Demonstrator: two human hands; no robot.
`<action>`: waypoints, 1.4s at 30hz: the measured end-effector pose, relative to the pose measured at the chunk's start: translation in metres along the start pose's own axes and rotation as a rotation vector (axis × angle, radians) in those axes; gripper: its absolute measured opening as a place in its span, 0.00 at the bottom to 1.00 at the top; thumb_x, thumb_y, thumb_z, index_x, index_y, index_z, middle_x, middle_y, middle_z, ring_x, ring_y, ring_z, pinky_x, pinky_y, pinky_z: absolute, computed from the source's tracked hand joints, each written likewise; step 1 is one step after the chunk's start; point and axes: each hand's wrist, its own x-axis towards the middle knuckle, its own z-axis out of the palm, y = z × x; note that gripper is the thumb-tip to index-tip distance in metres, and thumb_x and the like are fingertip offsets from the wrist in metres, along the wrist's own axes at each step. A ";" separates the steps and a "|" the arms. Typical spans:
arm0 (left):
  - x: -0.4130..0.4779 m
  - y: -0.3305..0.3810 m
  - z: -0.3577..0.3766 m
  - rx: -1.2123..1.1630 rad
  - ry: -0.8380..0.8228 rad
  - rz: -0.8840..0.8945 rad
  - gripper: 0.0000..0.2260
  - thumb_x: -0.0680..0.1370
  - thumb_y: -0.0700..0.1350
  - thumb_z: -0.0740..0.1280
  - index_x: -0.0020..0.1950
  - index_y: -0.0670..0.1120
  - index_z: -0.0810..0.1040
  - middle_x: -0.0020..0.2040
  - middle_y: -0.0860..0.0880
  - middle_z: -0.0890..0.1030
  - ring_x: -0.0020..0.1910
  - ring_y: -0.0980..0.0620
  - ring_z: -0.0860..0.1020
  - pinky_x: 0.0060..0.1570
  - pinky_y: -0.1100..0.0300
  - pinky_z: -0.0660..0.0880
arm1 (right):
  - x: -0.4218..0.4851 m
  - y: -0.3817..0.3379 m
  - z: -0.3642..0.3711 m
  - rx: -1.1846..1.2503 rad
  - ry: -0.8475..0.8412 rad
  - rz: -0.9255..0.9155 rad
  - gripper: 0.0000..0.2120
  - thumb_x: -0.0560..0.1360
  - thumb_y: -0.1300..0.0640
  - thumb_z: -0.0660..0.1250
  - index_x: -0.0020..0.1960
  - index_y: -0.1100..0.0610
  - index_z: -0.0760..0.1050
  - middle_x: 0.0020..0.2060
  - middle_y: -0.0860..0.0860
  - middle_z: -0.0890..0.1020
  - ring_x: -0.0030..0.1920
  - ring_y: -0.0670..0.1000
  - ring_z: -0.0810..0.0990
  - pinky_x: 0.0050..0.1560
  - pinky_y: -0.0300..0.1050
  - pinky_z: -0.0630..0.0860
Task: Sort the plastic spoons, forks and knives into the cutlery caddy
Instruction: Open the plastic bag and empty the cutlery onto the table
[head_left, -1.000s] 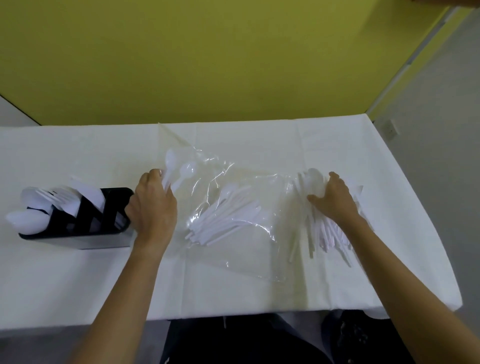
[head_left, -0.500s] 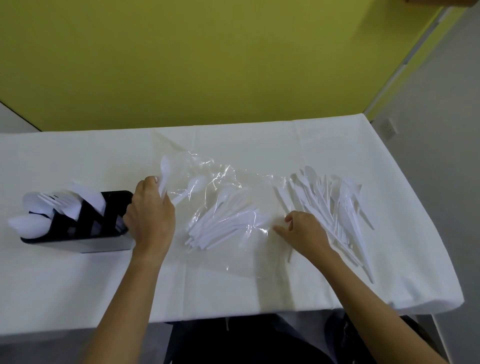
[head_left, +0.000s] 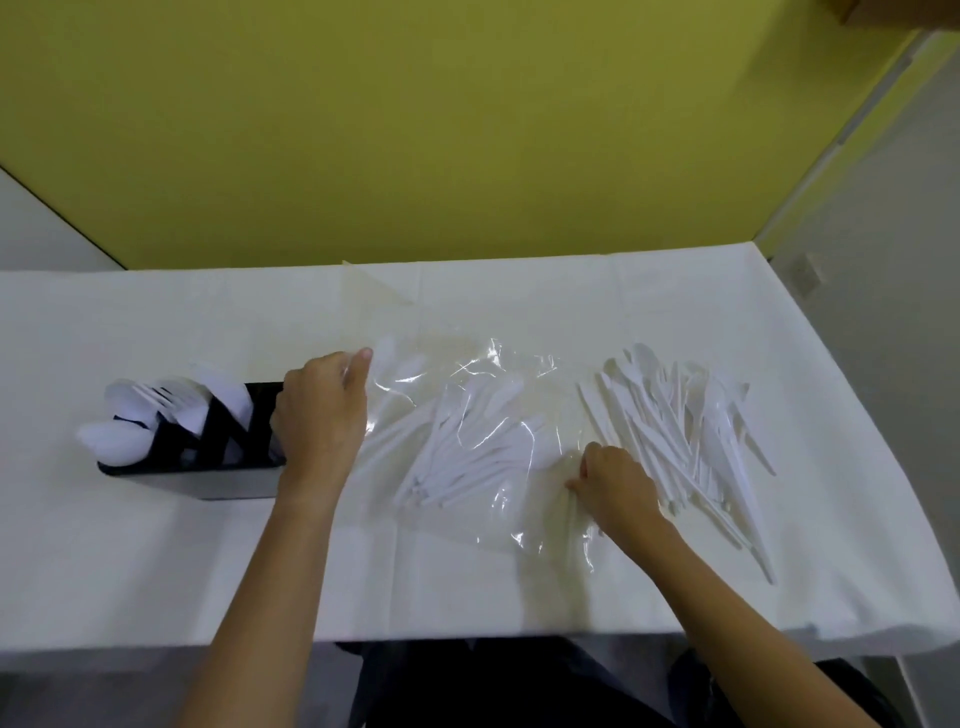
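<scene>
A black cutlery caddy (head_left: 208, 457) stands at the left of the table with white spoons and forks sticking out of it. Beside it my left hand (head_left: 319, 415) grips the left end of a clear plastic bag (head_left: 483, 374). A bundle of white cutlery (head_left: 467, 452) lies inside the bag at the table's middle. My right hand (head_left: 615, 488) pinches the bag's right edge, with its fingers curled. A loose pile of white plastic cutlery (head_left: 685, 431) is spread out on the cloth just to the right of that hand.
A white cloth covers the table (head_left: 156, 561), whose front edge runs close to my body. A yellow wall (head_left: 415, 130) stands behind the far edge. The table's right edge drops off near the loose pile.
My right hand left the loose pile, moved left and toward me, and took hold of the bag's right edge. My left hand has stayed on the bag's left end.
</scene>
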 end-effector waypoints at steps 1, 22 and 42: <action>0.001 0.000 0.000 -0.002 0.037 0.019 0.21 0.81 0.54 0.57 0.37 0.40 0.75 0.35 0.44 0.79 0.40 0.37 0.75 0.35 0.53 0.68 | -0.001 0.002 0.002 0.031 0.019 0.009 0.11 0.76 0.55 0.65 0.51 0.61 0.69 0.50 0.56 0.75 0.44 0.57 0.78 0.43 0.49 0.74; 0.004 -0.001 0.000 -0.045 0.163 0.117 0.11 0.81 0.48 0.61 0.46 0.44 0.79 0.36 0.46 0.83 0.36 0.40 0.79 0.37 0.50 0.75 | -0.007 0.026 -0.005 0.801 0.308 0.054 0.06 0.73 0.56 0.71 0.38 0.56 0.77 0.35 0.48 0.80 0.36 0.45 0.77 0.37 0.33 0.69; 0.012 -0.015 -0.001 0.061 0.224 0.109 0.13 0.82 0.50 0.58 0.49 0.43 0.77 0.39 0.42 0.82 0.40 0.37 0.78 0.38 0.46 0.75 | 0.022 0.019 -0.048 1.450 -0.500 0.079 0.09 0.73 0.61 0.68 0.50 0.66 0.78 0.50 0.62 0.83 0.44 0.54 0.85 0.44 0.40 0.82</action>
